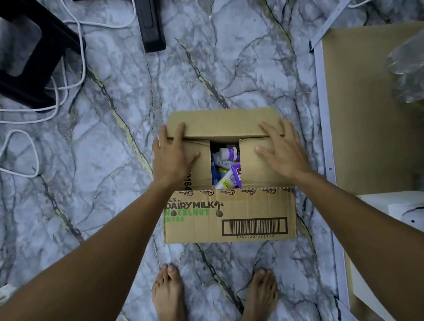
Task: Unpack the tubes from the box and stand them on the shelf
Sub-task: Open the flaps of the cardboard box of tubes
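A brown cardboard box [230,216] printed "Dairy Milk" stands on the marble floor in front of my bare feet. Its near flap hangs open toward me and the far flap lies folded back. Through the gap between the two side flaps I see several tubes [227,169], white, purple and blue, lying jumbled inside. My left hand [174,156] lies on the left side flap with straight fingers reaching the far flap's edge. My right hand [283,151] rests flat on the right side flap, fingers spread. Neither hand holds a tube.
A shelf board [365,108] with a brown surface and white metal frame stands at the right, with crumpled clear plastic [412,66] on it. A black stool [21,52] and white cables [19,116] lie at the upper left. A white object [410,211] sits at the right.
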